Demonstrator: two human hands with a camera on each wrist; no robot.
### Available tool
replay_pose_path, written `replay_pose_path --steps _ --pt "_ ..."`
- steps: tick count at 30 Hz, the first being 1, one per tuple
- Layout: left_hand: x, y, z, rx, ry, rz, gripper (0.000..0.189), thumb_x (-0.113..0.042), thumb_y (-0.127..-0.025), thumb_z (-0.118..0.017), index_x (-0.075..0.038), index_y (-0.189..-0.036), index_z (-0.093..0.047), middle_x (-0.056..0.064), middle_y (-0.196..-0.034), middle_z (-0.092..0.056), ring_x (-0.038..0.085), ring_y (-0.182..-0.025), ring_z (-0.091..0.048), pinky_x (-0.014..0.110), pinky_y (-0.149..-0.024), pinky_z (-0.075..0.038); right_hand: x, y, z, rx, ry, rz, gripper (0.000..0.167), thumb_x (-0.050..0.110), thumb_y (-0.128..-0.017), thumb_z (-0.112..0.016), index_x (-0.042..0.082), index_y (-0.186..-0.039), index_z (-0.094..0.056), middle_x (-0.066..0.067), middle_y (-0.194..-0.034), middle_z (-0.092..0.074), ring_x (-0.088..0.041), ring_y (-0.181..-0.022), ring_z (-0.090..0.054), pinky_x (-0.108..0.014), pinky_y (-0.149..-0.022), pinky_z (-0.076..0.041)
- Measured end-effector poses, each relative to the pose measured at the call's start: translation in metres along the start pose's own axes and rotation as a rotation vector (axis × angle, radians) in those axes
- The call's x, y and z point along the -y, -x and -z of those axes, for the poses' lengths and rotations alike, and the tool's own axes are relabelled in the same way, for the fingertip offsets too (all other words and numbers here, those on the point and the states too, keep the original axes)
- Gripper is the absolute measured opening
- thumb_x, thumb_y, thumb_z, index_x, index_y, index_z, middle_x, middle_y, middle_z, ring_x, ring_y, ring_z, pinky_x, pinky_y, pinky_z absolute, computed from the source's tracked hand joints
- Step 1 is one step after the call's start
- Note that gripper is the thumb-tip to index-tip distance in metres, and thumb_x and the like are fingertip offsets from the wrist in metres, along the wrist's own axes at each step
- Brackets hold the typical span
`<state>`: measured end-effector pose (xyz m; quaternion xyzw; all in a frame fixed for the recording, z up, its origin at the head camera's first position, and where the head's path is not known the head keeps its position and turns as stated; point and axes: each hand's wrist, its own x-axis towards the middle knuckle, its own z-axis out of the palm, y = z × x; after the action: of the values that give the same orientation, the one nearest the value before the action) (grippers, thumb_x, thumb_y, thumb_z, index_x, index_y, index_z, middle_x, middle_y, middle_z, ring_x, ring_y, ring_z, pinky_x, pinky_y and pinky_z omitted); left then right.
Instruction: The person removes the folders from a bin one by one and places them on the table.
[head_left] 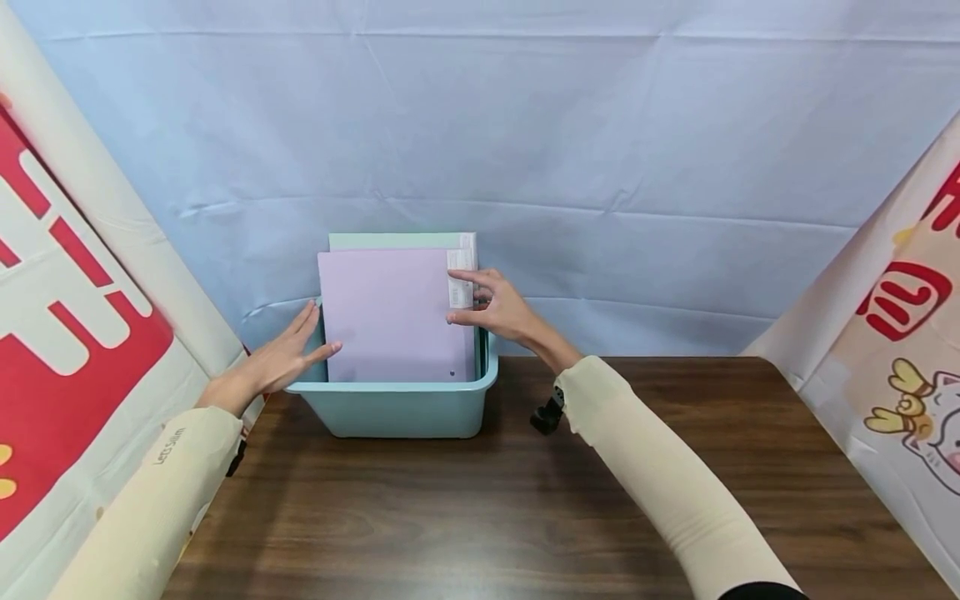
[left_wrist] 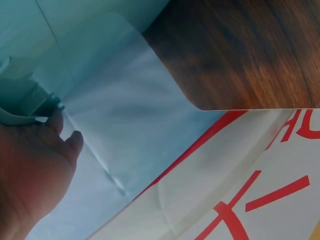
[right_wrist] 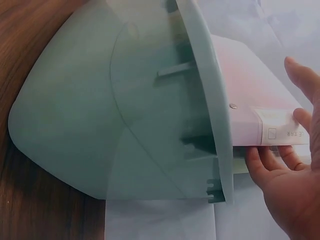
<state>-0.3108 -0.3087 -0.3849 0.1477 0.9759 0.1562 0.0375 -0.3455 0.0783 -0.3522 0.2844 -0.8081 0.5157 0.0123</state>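
A light blue-green plastic tub (head_left: 405,412) stands at the back of the table. Inside it, a purple file folder (head_left: 390,317) stands upright in front of a mint green folder (head_left: 397,240); both stick up above the rim. My left hand (head_left: 277,358) is at the tub's left rim, fingers extended, thumb near the purple folder's left side. At the purple folder's right edge is my right hand (head_left: 504,310), loosely bent, its fingers by the white label (head_left: 459,260). In the right wrist view the thumb stands apart from the cover, and some fingertips are partly hidden behind the folder.
The dark wood table (head_left: 465,517) spreads in front of the tub and to its right. A pale blue cloth (head_left: 525,150) hangs behind it. Printed red and white cloths (head_left: 75,317) hang at both sides.
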Motion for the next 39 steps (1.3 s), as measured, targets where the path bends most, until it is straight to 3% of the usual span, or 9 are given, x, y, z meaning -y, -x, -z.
replay_pose_path --steps 5,10,14,17,20,24,26,33,39 --pt "0.002 0.000 -0.002 -0.010 -0.015 0.006 0.090 -0.071 -0.086 -0.031 -0.020 -0.147 0.010 -0.005 -0.150 0.019 0.034 -0.135 -0.009 0.063 -0.095 -0.020 0.003 -0.001 -0.003 0.025 0.048 0.026 0.073 0.041 -0.071 -0.078 0.031 -0.136 -0.047 -0.003 -0.119 -0.040 -0.021 -0.105 -0.049 -0.033 -0.074 -0.048" --pt "0.003 -0.001 -0.002 -0.005 -0.021 0.003 0.089 -0.071 -0.085 -0.031 -0.022 -0.146 0.012 -0.004 -0.150 0.018 0.035 -0.135 -0.008 0.064 -0.094 -0.020 0.021 0.005 -0.005 0.085 0.005 0.076 0.070 0.026 -0.075 -0.078 0.019 -0.137 -0.047 -0.004 -0.138 -0.040 -0.028 -0.095 -0.049 -0.034 -0.067 -0.047" --pt "0.003 -0.002 -0.002 0.002 -0.037 0.012 0.089 -0.071 -0.085 -0.030 -0.024 -0.144 0.016 -0.005 -0.150 0.020 0.036 -0.135 -0.010 0.065 -0.092 -0.022 0.028 0.008 -0.010 0.091 -0.045 0.118 0.068 0.015 -0.075 -0.078 0.010 -0.136 -0.048 -0.008 -0.140 -0.039 -0.029 -0.105 -0.047 -0.033 -0.071 -0.046" --pt "0.004 -0.002 -0.002 0.000 -0.044 0.016 0.088 -0.072 -0.085 -0.029 -0.026 -0.144 0.017 -0.005 -0.150 0.020 0.037 -0.134 -0.012 0.066 -0.091 -0.023 0.021 0.005 -0.017 0.062 -0.056 0.131 0.068 0.013 -0.074 -0.079 0.011 -0.135 -0.049 -0.005 -0.139 -0.041 -0.026 -0.105 -0.047 -0.033 -0.069 -0.045" --pt "0.003 -0.002 -0.001 0.006 -0.051 0.018 0.087 -0.072 -0.085 -0.027 -0.026 -0.144 0.018 -0.006 -0.149 0.021 0.040 -0.133 -0.013 0.069 -0.088 -0.021 0.008 0.000 -0.024 0.006 -0.030 0.117 0.069 0.015 -0.072 -0.081 0.020 -0.134 -0.052 0.003 -0.137 -0.042 -0.020 -0.103 -0.047 -0.031 -0.065 -0.046" --pt "0.002 -0.002 0.002 0.025 -0.085 0.025 0.088 -0.073 -0.085 -0.026 -0.024 -0.144 0.018 -0.004 -0.149 0.021 0.043 -0.131 -0.016 0.073 -0.083 -0.019 -0.002 -0.003 -0.028 -0.072 0.005 0.085 0.066 0.016 -0.070 -0.082 0.032 -0.129 -0.056 0.005 -0.132 -0.044 -0.013 -0.107 -0.046 -0.030 -0.071 -0.049" --pt "0.002 -0.002 0.004 0.035 -0.102 0.025 0.089 -0.073 -0.084 -0.026 -0.023 -0.145 0.016 -0.002 -0.150 0.020 0.044 -0.130 -0.019 0.073 -0.080 -0.022 -0.001 -0.002 -0.028 -0.102 -0.016 0.077 0.064 0.011 -0.070 -0.081 0.031 -0.127 -0.058 0.001 -0.131 -0.044 -0.014 -0.109 -0.046 -0.032 -0.075 -0.049" --pt "0.000 -0.001 0.008 0.064 -0.129 0.015 0.092 -0.074 -0.084 -0.025 -0.019 -0.147 0.013 0.001 -0.150 0.019 0.046 -0.126 -0.025 0.069 -0.078 -0.029 0.028 0.011 -0.022 -0.191 -0.085 0.093 0.061 -0.011 -0.070 -0.074 0.011 -0.125 -0.060 -0.012 -0.127 -0.049 -0.026 -0.107 -0.052 -0.038 -0.076 -0.050" --pt "-0.001 -0.002 0.009 0.072 -0.138 0.018 0.094 -0.075 -0.083 -0.027 -0.018 -0.147 0.010 0.001 -0.151 0.017 0.045 -0.126 -0.029 0.051 -0.064 -0.040 0.023 0.010 -0.016 -0.222 -0.108 0.094 0.063 -0.013 -0.071 -0.073 0.015 -0.125 -0.060 -0.010 -0.129 -0.048 -0.025 -0.105 -0.053 -0.037 -0.073 -0.051"
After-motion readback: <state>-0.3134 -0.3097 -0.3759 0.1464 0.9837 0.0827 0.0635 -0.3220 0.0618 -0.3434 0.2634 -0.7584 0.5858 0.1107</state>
